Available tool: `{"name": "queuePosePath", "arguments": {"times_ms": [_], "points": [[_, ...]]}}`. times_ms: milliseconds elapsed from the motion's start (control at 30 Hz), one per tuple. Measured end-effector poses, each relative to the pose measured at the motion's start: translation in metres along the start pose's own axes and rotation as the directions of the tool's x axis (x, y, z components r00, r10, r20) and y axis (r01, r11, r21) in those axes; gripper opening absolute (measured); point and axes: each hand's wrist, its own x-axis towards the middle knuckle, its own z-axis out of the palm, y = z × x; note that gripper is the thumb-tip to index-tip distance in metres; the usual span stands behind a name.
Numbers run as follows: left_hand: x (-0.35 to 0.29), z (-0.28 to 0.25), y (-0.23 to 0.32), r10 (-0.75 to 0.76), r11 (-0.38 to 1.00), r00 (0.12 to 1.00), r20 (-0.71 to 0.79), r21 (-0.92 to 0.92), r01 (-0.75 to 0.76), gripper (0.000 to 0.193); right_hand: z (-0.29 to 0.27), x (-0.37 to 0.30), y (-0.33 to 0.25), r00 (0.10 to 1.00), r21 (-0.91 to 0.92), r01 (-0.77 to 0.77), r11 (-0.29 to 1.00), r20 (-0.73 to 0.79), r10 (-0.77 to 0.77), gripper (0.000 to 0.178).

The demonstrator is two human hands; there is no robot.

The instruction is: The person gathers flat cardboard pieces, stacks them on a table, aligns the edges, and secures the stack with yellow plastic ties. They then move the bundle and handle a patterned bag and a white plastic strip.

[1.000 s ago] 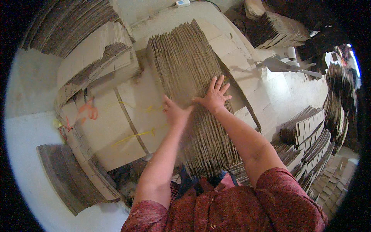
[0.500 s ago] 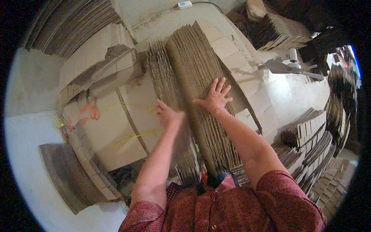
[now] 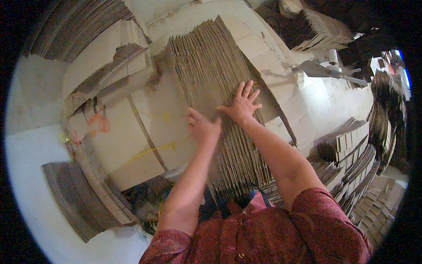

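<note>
A long bundle of thin brown cardboard pieces [image 3: 206, 48], packed on edge, runs from the far side of the work surface to my waist. My right hand [image 3: 241, 105] lies on its top toward the right, palm down with fingers spread. Against the bundle's left side is my left hand [image 3: 205, 127], slightly blurred, thumb and index finger apart; its other fingers are partly hidden. Neither hand grips anything. Left of the bundle, yellow ties [image 3: 151, 152] lie across a flat cardboard sheet [image 3: 118, 141].
Another cardboard stack [image 3: 103, 61] stands at the far left, and a curved dark stack [image 3: 72, 198] at the near left. Orange strapping [image 3: 99, 122] lies by the left sheet. A fan with grey blades [image 3: 323, 75] is at the right, beyond several slotted cardboard stacks [image 3: 351, 143].
The left group of cardboard has slid right against the main group, closing the gap between them. My left hand moved right with it. My right hand stays on top, shifted slightly.
</note>
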Motion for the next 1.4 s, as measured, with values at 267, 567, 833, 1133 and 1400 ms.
{"name": "queuePosePath", "arguments": {"times_ms": [267, 567, 833, 1133, 1400], "points": [[0.005, -0.003, -0.004, -0.012, 1.000, 0.996, 0.093, -0.017, 0.014, 0.129, 0.003, 0.001, 0.001, 1.000, -0.022, 0.022, 1.000, -0.014, -0.023, 0.120], [0.018, 0.009, -0.032, 0.018, 0.997, 1.000, 0.025, -0.074, -0.016, 0.126, 0.006, 0.006, 0.000, 1.000, 0.011, 0.001, 1.000, -0.020, -0.001, 0.119], [0.018, -0.007, -0.022, -0.096, 0.995, 0.990, 0.107, 0.025, 0.094, 0.123, 0.009, 0.006, 0.005, 1.000, 0.049, 0.014, 0.999, -0.026, -0.013, 0.119], [0.017, -0.019, -0.009, -0.149, 0.987, 0.980, 0.131, 0.076, 0.139, 0.123, 0.003, 0.004, 0.001, 1.000, 0.020, -0.005, 1.000, 0.007, 0.005, 0.119], [0.027, -0.028, -0.022, -0.090, 0.994, 0.996, 0.011, 0.065, 0.089, 0.117, 0.000, 0.001, 0.002, 1.000, -0.001, -0.001, 1.000, 0.006, 0.001, 0.120]]}}
